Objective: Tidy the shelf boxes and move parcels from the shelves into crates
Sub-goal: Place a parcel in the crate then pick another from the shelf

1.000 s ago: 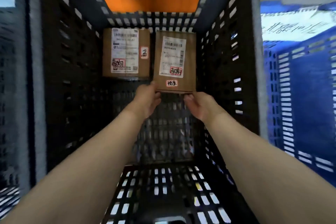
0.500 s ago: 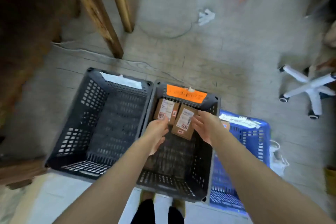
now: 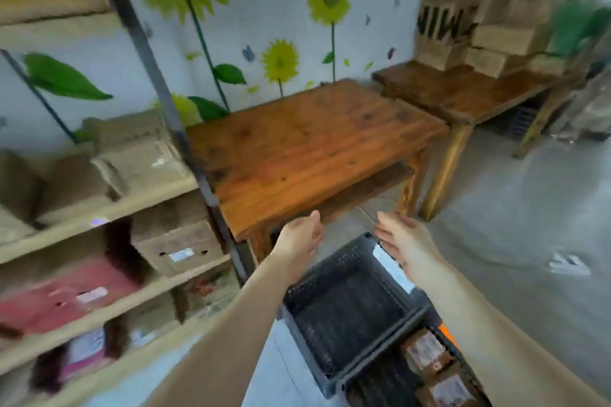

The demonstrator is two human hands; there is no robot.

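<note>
Blurry frame. Left: shelf (image 3: 99, 211) with cardboard boxes (image 3: 175, 238) and a pink box (image 3: 66, 294) one level lower. Right of it, a wooden counter (image 3: 307, 149). Left grip (image 3: 299, 241) hovers at the counter's near edge, fingers relaxed, holding nothing. Right grip (image 3: 403, 241) is apart from it, also loose-fingered and holding nothing, over the far rim of a black crate (image 3: 344, 311). Near right: second crate (image 3: 370, 387) holds two labelled parcels (image 3: 425, 352), close together.

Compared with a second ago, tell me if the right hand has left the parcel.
Yes. The right hand has left the parcel, which lies in the orange-tagged crate; it hovers open by the far rim of the black crate.
</note>
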